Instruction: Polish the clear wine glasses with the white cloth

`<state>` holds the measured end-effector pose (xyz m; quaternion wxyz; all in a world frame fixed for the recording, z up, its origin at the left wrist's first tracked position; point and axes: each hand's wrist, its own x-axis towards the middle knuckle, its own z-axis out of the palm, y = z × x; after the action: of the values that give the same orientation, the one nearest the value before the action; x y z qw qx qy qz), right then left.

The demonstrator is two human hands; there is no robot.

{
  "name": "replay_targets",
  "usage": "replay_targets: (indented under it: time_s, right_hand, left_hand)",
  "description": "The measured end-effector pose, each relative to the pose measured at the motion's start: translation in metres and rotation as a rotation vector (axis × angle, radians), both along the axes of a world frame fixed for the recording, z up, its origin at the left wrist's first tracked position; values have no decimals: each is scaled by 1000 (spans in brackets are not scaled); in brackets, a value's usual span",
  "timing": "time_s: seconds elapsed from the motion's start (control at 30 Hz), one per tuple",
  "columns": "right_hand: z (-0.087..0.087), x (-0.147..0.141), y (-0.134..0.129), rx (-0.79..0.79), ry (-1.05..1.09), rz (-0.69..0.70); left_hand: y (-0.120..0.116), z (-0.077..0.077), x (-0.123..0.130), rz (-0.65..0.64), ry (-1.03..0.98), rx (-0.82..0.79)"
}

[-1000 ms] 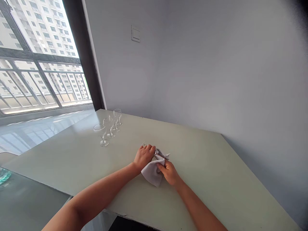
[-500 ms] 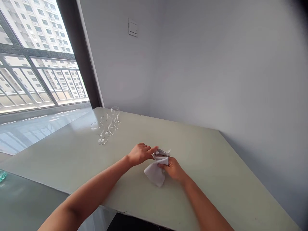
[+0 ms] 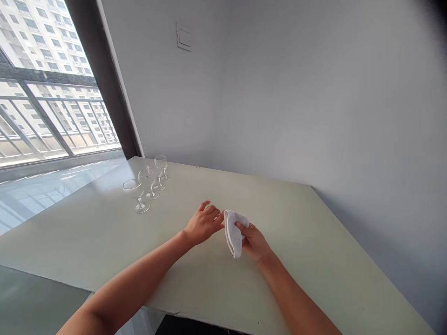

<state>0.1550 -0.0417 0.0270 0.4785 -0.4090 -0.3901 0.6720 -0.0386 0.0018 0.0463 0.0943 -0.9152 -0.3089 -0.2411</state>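
A white cloth [image 3: 234,232], folded over, hangs from my right hand [image 3: 254,239], whose thumb and fingers pinch it above the table. My left hand [image 3: 205,222] is just left of the cloth, its fingers apart and its fingertips reaching the cloth's upper left edge. Whether those fingertips touch the cloth or something behind it is hidden. Several clear stemmed glasses stand upright in a slanting row at the table's far left, the nearest glass [image 3: 139,195] closest to me and the farthest glass [image 3: 161,164] near the wall.
The pale green table [image 3: 272,195] meets a grey wall [image 3: 296,107] at its back. On the wall is a light switch [image 3: 184,37]. A window with a railing [image 3: 70,118] is at the left. A dark gap shows below the table's front edge.
The cloth has been drawn up and folded over in my right hand; its lower corner no longer hangs to the left. My left fingers have spread. The view has shifted slightly to the right.
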Motion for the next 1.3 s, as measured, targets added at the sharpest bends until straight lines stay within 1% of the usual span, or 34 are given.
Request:
replay_targets:
  time_s: [0.03, 0.07, 0.13, 0.17, 0.23, 0.3, 0.33, 0.37, 0.4, 0.43, 0.5, 0.53, 0.57, 0.6, 0.67, 0.73, 0.77, 0.8, 0.87, 0.93, 1.0, 1.07, 1.1, 1.17, 1.23, 1.3]
  right_hand:
    - [1, -2, -1, 17, -14, 13]
    - [2, -3, -4, 54, -56, 39]
    - [9, -4, -9, 162, -191, 117]
    - [13, -3, -12, 214, -267, 158]
    - [20, 0, -16, 273, -383, 241]
    - [24, 2, -18, 265, -410, 313]
    - [23, 2, -17, 244, -391, 332]
    - [21, 1, -15, 217, -358, 330]
    - [19, 0, -13, 179, -314, 298]
    - [15, -2, -11, 132, -259, 238]
    - [7, -6, -6, 25, -142, 107]
    - [3, -7, -5, -17, -93, 50]
    - [0, -9, -4, -40, -59, 11]
    - [-2, -10, -3, -42, -46, 0]
    - [-3, -10, -4, 22, -92, 50]
    - [1, -10, -6, 156, -215, 157]
    - [3, -9, -8, 242, -301, 211]
    - [6, -9, -9, 341, -397, 249]
    - [11, -7, -10, 539, -611, 269]
    - [15, -4, -9, 704, -830, 239]
    - [16, 2, -6, 827, -1011, 176]
    - [15, 12, -1, 911, -1119, 74]
    - [15, 19, 1, 940, -1144, 15]
    - [14, 33, 5, 972, -1159, -116]
    - [17, 42, 6, 995, -1159, -245]
    - [20, 42, 3, 1020, -1191, -319]
  left_hand:
    - [2, -1, -1, -8, 7, 17]
    - [3, -2, -4, -15, 7, 0]
    - [7, -1, -10, -27, -12, -122]
    - [8, 0, -13, -36, -24, -229]
    - [9, 4, -19, -93, -9, -525]
    - [9, 9, -21, -181, 50, -836]
    - [9, 10, -21, -209, 72, -932]
    - [8, 12, -20, -207, 70, -951]
    - [7, 12, -19, -172, 43, -885]
    - [7, 12, -16, -121, 7, -753]
    - [6, 10, -11, -42, -39, -411]
    - [6, 9, -9, -30, -32, -266]
    - [7, 8, -7, -39, -6, -168]
    - [8, 7, -6, -58, 26, -117]
    - [10, 6, -8, -67, 56, -103]
    - [11, 9, -12, -51, 42, -171]
    - [11, 11, -15, -40, 24, -231]
    - [10, 14, -18, -32, 5, -310]
    - [9, 21, -22, -28, -32, -519]
    - [8, 26, -24, -36, -66, -772]
    - [8, 28, -25, -56, -115, -1007]
    - [11, 25, -25, -56, -187, -1155]
    - [13, 23, -25, -38, -232, -1191]
    - [19, 18, -26, 38, -332, -1197]
    - [24, 12, -28, 145, -419, -1151]
    - [26, 8, -28, 257, -449, -1061]
